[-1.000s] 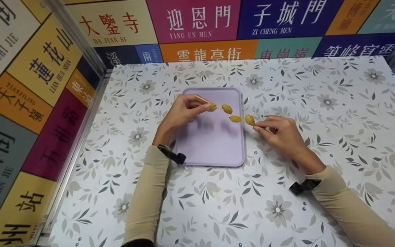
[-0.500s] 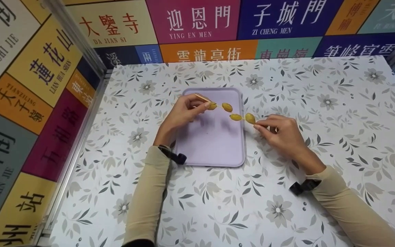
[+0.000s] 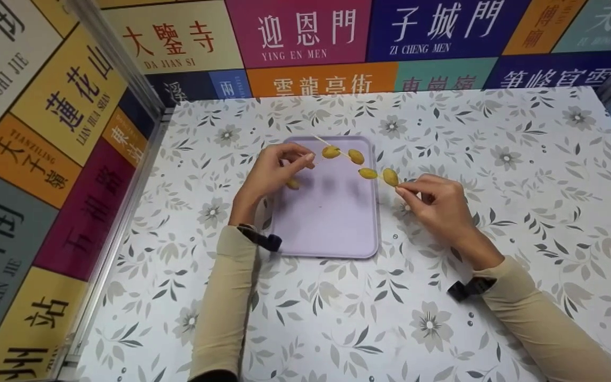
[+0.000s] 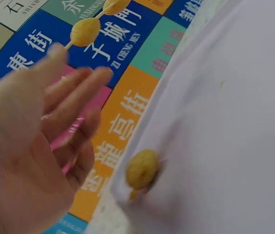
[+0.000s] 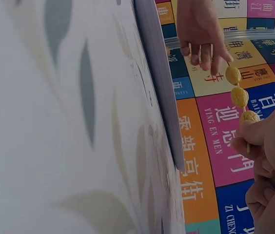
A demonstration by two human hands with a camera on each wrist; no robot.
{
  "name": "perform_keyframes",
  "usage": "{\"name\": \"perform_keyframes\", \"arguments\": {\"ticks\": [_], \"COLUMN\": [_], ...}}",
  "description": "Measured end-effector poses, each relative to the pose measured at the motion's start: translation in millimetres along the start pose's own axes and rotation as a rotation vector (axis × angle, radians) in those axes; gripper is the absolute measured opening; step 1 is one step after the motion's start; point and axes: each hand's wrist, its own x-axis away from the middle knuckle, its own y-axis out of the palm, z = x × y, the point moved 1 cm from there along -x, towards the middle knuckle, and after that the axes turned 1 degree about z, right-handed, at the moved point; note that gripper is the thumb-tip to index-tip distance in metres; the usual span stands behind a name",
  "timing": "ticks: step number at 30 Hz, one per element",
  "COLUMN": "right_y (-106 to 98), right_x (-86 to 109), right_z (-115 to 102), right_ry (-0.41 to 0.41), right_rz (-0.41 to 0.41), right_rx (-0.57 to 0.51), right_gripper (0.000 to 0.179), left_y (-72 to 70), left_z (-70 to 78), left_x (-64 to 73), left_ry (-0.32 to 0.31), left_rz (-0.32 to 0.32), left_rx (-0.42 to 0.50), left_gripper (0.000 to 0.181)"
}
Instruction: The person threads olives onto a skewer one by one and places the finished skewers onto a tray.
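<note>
My right hand (image 3: 439,207) pinches one end of a thin skewer (image 3: 320,140) above the right side of the lilac tray (image 3: 329,236). Several yellow, wrinkled, olive-like fruits (image 3: 356,156) are threaded along it, and its bare tip points to the far left. My left hand (image 3: 273,172) is beside that tip, fingers loosely bent and holding nothing. One loose fruit (image 4: 142,168) shows by the tray's edge in the left wrist view, with a small yellow bit below it. Whether it lies on the tray or is in the air I cannot tell.
A white table (image 3: 417,276) with a grey leaf and flower print lies under the tray. Coloured panels (image 3: 305,32) with large characters stand along the back and the left side. Both wrists wear a black camera strap (image 3: 260,237).
My left hand has let go of the skewer's far end and drawn slightly left. A loose fruit now shows beneath it. The skewer has risen a little in my right hand.
</note>
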Motion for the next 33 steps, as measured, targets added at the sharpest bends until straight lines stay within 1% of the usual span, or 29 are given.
{"name": "perform_keyframes", "arguments": {"ticks": [2,4,5,7,11,13,16,20,22,24,26,28,31,33], "right_y": [0.3,0.1,-0.1,0.0,1.4,2.5,2.3,0.3,-1.0,-1.9,-1.7,-0.5,0.9,1.4], "right_x": [0.5,0.7,0.6,0.5,0.5,0.6,0.0,-2.3,-3.5,-4.1,-3.8,-2.5,-0.3,0.8], "right_z": [0.7,0.8,0.5,-0.3,-0.5,-0.1,-3.4,-18.4,-26.9,-30.8,-27.8,-20.1,-8.1,-2.8], "right_ry": [-0.005,-0.007,-0.008,-0.008,-0.013,-0.016,-0.011,-0.003,-0.002,0.005,0.008,0.009,0.012,0.014], "right_rz": [0.004,0.009,0.009,0.014,0.034,0.05,0.053,0.055,0.059,0.057,0.056,0.054,0.048,0.044], "right_rx": [0.005,0.008,0.009,0.006,-0.001,-0.002,0.005,0.001,-0.005,-0.011,-0.013,-0.012,-0.008,-0.007], "right_gripper": [0.009,0.009,0.008,0.008,0.009,0.01,0.011,0.012,0.011,0.011,0.011,0.01,0.009,0.01], "left_y": [-7.2,-13.3,-15.9,-20.1,-26.0,-27.0,-26.0,-21.4,-18.9,-17.2,-15.9,-15.5,-15.7,-16.0], "left_z": [0.9,0.0,-1.0,-4.0,-10.1,-11.4,-12.2,-11.9,-11.6,-11.4,-11.2,-11.5,-11.6,-11.6], "left_x": [3.4,5.5,6.5,8.1,10.9,11.6,11.8,11.1,10.5,9.7,8.8,7.9,6.6,5.6], "left_ry": [-0.035,-0.067,-0.082,-0.096,-0.124,-0.14,-0.16,-0.179,-0.191,-0.2,-0.209,-0.211,-0.189,-0.16], "left_rz": [-0.006,-0.03,-0.042,-0.062,-0.079,-0.082,-0.088,-0.079,-0.065,-0.05,-0.042,-0.03,-0.012,0.003], "left_rx": [-0.14,-0.257,-0.3,-0.352,-0.383,-0.39,-0.383,-0.406,-0.427,-0.439,-0.437,-0.436,-0.435,-0.426], "left_gripper": [0.017,0.012,0.011,0.009,0.012,0.016,0.025,0.03,0.028,0.025,0.023,0.022,0.022,0.021]}}
